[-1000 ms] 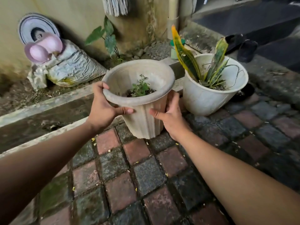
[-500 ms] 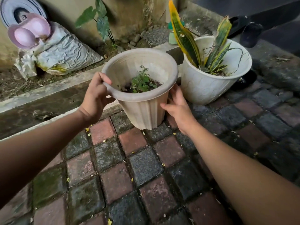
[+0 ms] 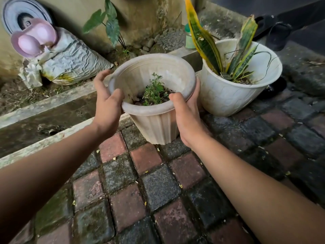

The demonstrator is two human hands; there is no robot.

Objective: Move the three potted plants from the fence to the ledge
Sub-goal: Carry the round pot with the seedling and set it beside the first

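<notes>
A beige ribbed pot (image 3: pixel 154 124) with a small green seedling (image 3: pixel 153 91) is tilted toward me over the brick paving. My left hand (image 3: pixel 107 106) grips its rim on the left, thumb over the edge. My right hand (image 3: pixel 186 113) grips the rim on the right, thumb inside. Whether the pot's base touches the bricks I cannot tell. Just to its right a white pot (image 3: pixel 226 95) holding a yellow-edged snake plant (image 3: pixel 204 39) stands on the paving by the concrete ledge (image 3: pixel 52 138).
A concrete drain channel (image 3: pixel 44 120) runs behind the ledge. Beyond it lie a crumpled sack (image 3: pixel 70 59), a pink plastic object (image 3: pixel 33 41), a round grey disc (image 3: pixel 15 13), a leafy wild plant (image 3: pixel 109 25) and a green jar (image 3: pixel 190 37). Dark sandals (image 3: pixel 277 32) lie at the right.
Both hands have shifted from the pot's sides up onto its rim, thumbs now over the edge, and the pot has tipped toward me. The view has moved closer.
</notes>
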